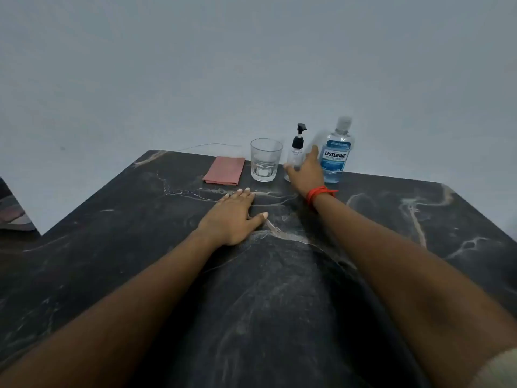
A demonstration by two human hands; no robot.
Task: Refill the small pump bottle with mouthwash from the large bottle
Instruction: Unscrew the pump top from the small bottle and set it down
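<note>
Dark marble table (112,247) is carrying everything at its far edge. Right hand (306,172) is closing around the pump bottle (297,152) (grip not clearly sealed), just beside the mouthwash bottle (337,152) and glass (265,159); a careless pull risks knocking either. Left hand (233,217) is lying flat, empty.

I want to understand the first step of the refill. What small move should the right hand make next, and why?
Probably close the right hand around the small pump bottle and draw it toward the middle of the table. The hand is already at the bottle, though a firm grip is not clear. The pump is still on, and the bottle stands tight between the glass and the large bottle.
</note>
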